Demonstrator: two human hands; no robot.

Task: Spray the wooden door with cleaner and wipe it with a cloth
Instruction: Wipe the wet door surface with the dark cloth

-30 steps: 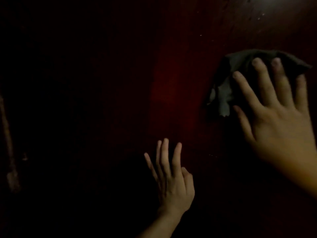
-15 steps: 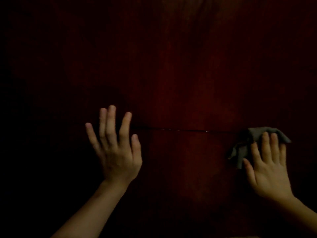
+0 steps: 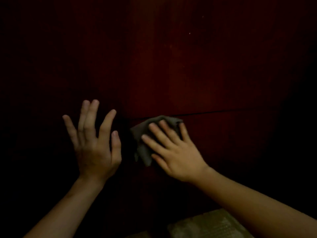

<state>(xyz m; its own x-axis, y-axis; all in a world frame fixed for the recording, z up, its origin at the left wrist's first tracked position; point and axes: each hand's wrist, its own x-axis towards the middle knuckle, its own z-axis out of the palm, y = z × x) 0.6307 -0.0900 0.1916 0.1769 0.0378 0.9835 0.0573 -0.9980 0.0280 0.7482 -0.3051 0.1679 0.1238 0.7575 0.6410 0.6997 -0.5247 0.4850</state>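
We see a dim, dark red wooden door (image 3: 171, 66) filling the view, with a thin horizontal seam (image 3: 223, 111) across it. Our right hand (image 3: 173, 150) lies flat with fingers spread, pressing a crumpled grey cloth (image 3: 142, 148) against the door just below the seam. Just left of the cloth, our left hand (image 3: 96, 145) is splayed and holds nothing. A pale ridged surface (image 3: 205, 225) shows at the near edge.
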